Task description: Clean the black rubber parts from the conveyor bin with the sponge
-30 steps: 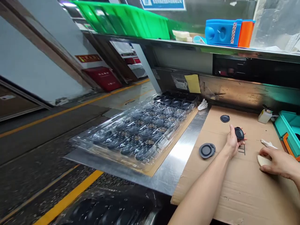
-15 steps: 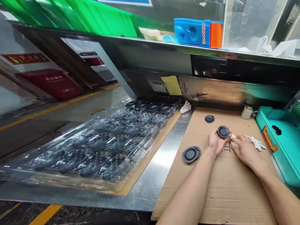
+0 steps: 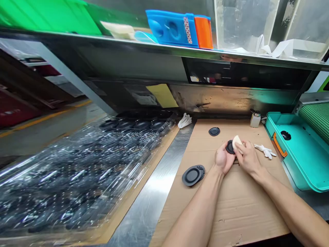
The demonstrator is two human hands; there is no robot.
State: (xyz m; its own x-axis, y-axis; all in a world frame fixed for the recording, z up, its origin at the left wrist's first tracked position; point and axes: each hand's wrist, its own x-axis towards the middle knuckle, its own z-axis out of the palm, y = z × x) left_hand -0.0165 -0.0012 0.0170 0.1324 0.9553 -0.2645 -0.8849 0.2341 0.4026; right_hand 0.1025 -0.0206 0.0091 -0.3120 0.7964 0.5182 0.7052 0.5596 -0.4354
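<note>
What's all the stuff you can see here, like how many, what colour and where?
Held disc: one, black, in left hand
Pad: one, cream, in right hand
Loose disc: one, black, back of cardboard
Disc pile: at least two, black, cardboard's left side
Cardboard: one main sheet, brown, below hands
Gloves: two, white, beside tray and right hand
Bottle: one, whitish, back right
Bin: one, teal, right; black piece inside
Tray: count unclear, clear over black, left
Paper: one, yellow, back panel
Tub: one, green, shelf
Holder: one, blue and orange, shelf
Hands: two, bare, left, right
</note>
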